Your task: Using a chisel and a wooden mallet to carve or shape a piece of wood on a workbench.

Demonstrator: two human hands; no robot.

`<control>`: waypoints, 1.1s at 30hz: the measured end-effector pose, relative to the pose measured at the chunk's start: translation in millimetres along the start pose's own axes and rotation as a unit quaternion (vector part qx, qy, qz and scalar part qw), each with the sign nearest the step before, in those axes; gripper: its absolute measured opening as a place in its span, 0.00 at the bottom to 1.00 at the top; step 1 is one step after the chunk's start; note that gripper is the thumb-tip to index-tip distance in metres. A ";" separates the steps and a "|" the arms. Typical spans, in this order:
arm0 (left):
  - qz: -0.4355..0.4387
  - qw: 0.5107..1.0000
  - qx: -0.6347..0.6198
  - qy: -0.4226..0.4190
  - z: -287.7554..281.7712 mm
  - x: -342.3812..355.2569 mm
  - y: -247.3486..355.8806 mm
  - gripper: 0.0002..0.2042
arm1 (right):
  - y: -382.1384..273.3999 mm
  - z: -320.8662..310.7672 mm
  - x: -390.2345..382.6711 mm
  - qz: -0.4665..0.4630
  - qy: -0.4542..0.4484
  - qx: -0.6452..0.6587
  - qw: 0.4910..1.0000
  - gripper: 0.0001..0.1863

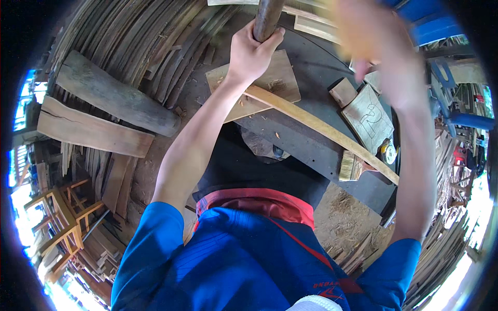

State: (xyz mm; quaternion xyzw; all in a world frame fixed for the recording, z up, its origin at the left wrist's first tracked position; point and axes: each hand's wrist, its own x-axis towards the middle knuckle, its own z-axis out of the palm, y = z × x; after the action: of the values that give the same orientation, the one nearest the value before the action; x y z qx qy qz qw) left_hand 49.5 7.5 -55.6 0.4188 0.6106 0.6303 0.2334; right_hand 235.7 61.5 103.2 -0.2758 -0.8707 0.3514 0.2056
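My left hand [250, 56] is closed around a dark brown round bar [267, 19] that runs out of the top of the picture. Below that hand a flat wooden board [286, 78] lies on the dark work table [306, 62], with shavings on it. A long pale wooden strip [316, 123] crosses the table from the board toward the lower right. My right hand [376, 39], raised at the upper right, is smeared by motion, so its fingers and anything in them cannot be made out.
On the table's right lie a wooden piece with a drawn outline [369, 118], a small wood block [343, 92], a tape measure [388, 152] and a bristle brush [350, 167]. Planks [93, 127] and stacked boards [140, 41] stand left, near a wooden chair frame [57, 223].
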 end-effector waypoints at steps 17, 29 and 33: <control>0.036 0.999 0.009 0.009 -6.0 -2.3 -7.3 0.14 | -3.4 -0.8 -8.8 -0.009 -0.017 0.053 0.998 0.22; 0.036 0.999 -0.031 0.023 -7.0 -5.2 -12.0 0.15 | 47.6 -54.6 -6.0 -0.019 0.036 0.147 0.988 0.23; 0.063 0.997 -0.044 0.024 -5.0 -2.0 -4.5 0.14 | 24.2 -40.1 -15.0 0.035 0.034 0.130 0.990 0.22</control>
State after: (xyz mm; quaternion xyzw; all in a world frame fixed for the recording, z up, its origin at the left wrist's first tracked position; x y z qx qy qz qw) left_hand 45.6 3.7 -59.9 0.4304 0.5599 0.6801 0.1970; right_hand 277.4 86.7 110.0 -0.2888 -0.8000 0.4589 0.2569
